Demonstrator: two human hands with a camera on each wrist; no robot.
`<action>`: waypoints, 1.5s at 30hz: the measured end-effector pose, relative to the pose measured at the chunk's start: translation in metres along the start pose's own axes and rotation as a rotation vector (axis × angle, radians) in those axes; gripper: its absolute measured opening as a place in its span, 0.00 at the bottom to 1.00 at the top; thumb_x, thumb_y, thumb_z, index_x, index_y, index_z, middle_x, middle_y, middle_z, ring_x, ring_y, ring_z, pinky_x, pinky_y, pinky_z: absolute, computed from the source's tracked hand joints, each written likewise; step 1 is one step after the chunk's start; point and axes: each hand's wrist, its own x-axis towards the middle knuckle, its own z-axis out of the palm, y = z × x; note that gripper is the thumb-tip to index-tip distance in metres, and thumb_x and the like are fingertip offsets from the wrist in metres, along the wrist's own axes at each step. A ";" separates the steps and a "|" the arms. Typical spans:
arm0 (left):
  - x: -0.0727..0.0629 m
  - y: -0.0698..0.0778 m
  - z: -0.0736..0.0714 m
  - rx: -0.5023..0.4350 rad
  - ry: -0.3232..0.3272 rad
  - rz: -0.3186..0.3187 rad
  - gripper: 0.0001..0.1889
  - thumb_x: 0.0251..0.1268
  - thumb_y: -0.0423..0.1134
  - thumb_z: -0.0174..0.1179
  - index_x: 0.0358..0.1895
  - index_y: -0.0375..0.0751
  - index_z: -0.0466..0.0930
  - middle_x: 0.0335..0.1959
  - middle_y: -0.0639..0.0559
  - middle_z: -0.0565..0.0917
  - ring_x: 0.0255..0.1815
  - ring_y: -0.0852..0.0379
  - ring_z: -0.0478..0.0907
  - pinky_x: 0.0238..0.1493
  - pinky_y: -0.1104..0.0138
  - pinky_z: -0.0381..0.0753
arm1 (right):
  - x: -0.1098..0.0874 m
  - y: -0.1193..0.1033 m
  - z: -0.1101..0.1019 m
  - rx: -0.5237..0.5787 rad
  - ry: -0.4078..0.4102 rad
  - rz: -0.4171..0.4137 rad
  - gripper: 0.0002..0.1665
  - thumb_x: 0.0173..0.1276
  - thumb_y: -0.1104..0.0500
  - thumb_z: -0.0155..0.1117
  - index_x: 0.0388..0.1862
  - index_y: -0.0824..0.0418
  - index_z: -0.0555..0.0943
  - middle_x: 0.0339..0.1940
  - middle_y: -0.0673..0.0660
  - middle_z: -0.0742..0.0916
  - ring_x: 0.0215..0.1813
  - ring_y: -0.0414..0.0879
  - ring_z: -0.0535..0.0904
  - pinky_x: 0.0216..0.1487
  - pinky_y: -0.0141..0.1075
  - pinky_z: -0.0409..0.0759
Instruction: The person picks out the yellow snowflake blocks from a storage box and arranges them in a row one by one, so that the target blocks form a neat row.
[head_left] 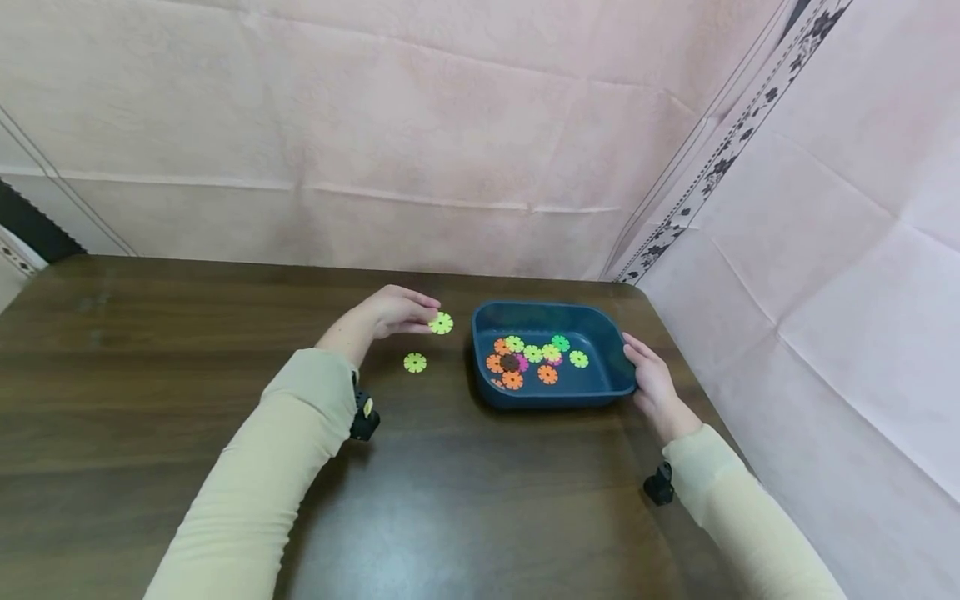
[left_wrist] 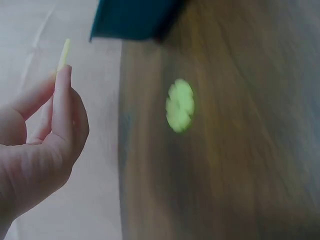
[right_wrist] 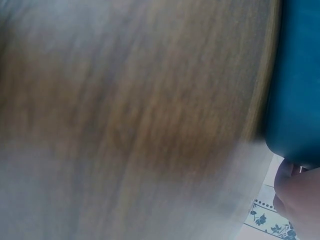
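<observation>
Between thumb and fingertips my left hand (head_left: 395,311) pinches a yellow-green flower-shaped disc (head_left: 441,323), left of the blue bin (head_left: 555,402). The left wrist view shows this held disc (left_wrist: 64,54) edge-on, thin and flat. A second yellow-green flower disc (head_left: 415,362) lies on the table below that hand. My right hand (head_left: 651,382) grips the bin by its right end, thumb at the rim; in the right wrist view only part of the fingers shows by the bin's corner. Inside the bin lie several flower discs in orange, yellow-green, green, pink and brown, some overlapping.
The brown wooden table (head_left: 225,333) has a rounded far right corner near the bin. Pale cloth (head_left: 375,125) hangs behind the table, and another with a dark floral border (head_left: 723,167) hangs along the right side. Each wrist carries a small black camera.
</observation>
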 end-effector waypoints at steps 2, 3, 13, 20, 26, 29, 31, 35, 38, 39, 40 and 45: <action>-0.004 -0.005 -0.008 0.024 0.003 -0.017 0.23 0.65 0.25 0.52 0.64 0.25 0.64 0.47 0.46 0.76 0.30 0.66 0.79 0.56 0.65 0.78 | 0.001 0.000 0.000 0.012 0.005 0.001 0.30 0.76 0.56 0.40 0.75 0.55 0.51 0.78 0.51 0.52 0.77 0.44 0.48 0.77 0.37 0.49; -0.005 -0.008 -0.013 0.036 0.004 -0.026 0.24 0.65 0.26 0.53 0.64 0.25 0.64 0.45 0.47 0.76 0.30 0.66 0.79 0.55 0.66 0.78 | 0.001 0.000 0.000 0.017 0.008 0.000 0.30 0.76 0.57 0.40 0.75 0.55 0.52 0.78 0.51 0.52 0.77 0.44 0.48 0.76 0.36 0.49; -0.016 -0.034 -0.045 0.086 0.023 -0.106 0.24 0.64 0.27 0.55 0.63 0.25 0.65 0.33 0.55 0.79 0.29 0.67 0.78 0.40 0.74 0.83 | 0.002 0.001 0.000 0.020 0.010 -0.001 0.30 0.76 0.56 0.41 0.75 0.55 0.52 0.78 0.51 0.53 0.76 0.43 0.51 0.76 0.35 0.52; -0.021 -0.046 -0.050 0.192 0.039 -0.095 0.23 0.63 0.26 0.55 0.60 0.21 0.67 0.34 0.53 0.79 0.28 0.68 0.78 0.39 0.74 0.83 | 0.002 -0.001 0.001 0.014 0.013 0.000 0.30 0.76 0.56 0.40 0.75 0.55 0.51 0.78 0.51 0.53 0.76 0.43 0.50 0.76 0.35 0.51; -0.024 -0.047 -0.043 0.403 0.098 -0.045 0.17 0.61 0.25 0.56 0.53 0.21 0.74 0.39 0.43 0.79 0.26 0.65 0.76 0.35 0.73 0.83 | 0.002 -0.001 0.003 0.000 0.037 0.002 0.30 0.76 0.56 0.42 0.74 0.55 0.53 0.78 0.51 0.54 0.77 0.44 0.49 0.76 0.36 0.51; -0.025 -0.047 -0.039 0.460 0.114 -0.041 0.16 0.60 0.25 0.56 0.52 0.23 0.75 0.40 0.42 0.79 0.27 0.64 0.76 0.34 0.73 0.83 | 0.002 -0.001 0.003 -0.005 0.040 0.002 0.30 0.76 0.56 0.42 0.74 0.55 0.53 0.77 0.51 0.54 0.76 0.44 0.50 0.76 0.36 0.52; -0.026 -0.046 -0.038 0.480 0.118 -0.038 0.16 0.59 0.26 0.56 0.51 0.23 0.76 0.41 0.42 0.78 0.28 0.63 0.76 0.34 0.72 0.83 | 0.002 0.000 0.002 -0.010 0.040 0.002 0.30 0.76 0.56 0.41 0.75 0.55 0.53 0.77 0.51 0.54 0.76 0.44 0.51 0.75 0.35 0.53; -0.025 -0.043 -0.037 0.504 0.130 -0.021 0.17 0.60 0.29 0.57 0.52 0.25 0.76 0.43 0.40 0.78 0.33 0.59 0.76 0.37 0.71 0.84 | 0.001 0.000 0.002 -0.023 0.041 -0.004 0.30 0.76 0.56 0.41 0.75 0.55 0.53 0.78 0.51 0.54 0.76 0.44 0.51 0.75 0.35 0.53; -0.021 -0.039 -0.034 0.505 0.143 0.013 0.17 0.63 0.32 0.57 0.54 0.27 0.75 0.47 0.37 0.78 0.40 0.53 0.77 0.41 0.68 0.84 | -0.001 0.000 0.002 -0.028 0.043 -0.012 0.30 0.76 0.56 0.41 0.74 0.55 0.53 0.77 0.51 0.54 0.75 0.44 0.52 0.74 0.35 0.55; -0.020 -0.037 -0.032 0.502 0.148 0.029 0.18 0.63 0.34 0.57 0.54 0.28 0.75 0.49 0.37 0.78 0.43 0.51 0.78 0.43 0.67 0.84 | -0.001 0.000 0.002 -0.031 0.045 -0.015 0.30 0.76 0.56 0.41 0.74 0.55 0.53 0.77 0.51 0.54 0.75 0.43 0.53 0.73 0.34 0.56; -0.018 -0.033 -0.029 0.498 0.150 0.051 0.18 0.64 0.35 0.57 0.54 0.29 0.75 0.51 0.36 0.77 0.45 0.47 0.78 0.44 0.65 0.84 | -0.001 0.000 0.002 -0.030 0.044 -0.016 0.30 0.76 0.55 0.42 0.74 0.55 0.53 0.77 0.51 0.54 0.74 0.43 0.53 0.73 0.34 0.56; -0.006 -0.012 -0.004 0.460 0.146 0.180 0.19 0.64 0.39 0.57 0.55 0.33 0.75 0.52 0.36 0.79 0.49 0.39 0.80 0.49 0.58 0.82 | 0.000 0.002 0.004 -0.033 0.039 -0.023 0.30 0.76 0.55 0.42 0.74 0.55 0.53 0.77 0.52 0.55 0.73 0.42 0.55 0.72 0.33 0.57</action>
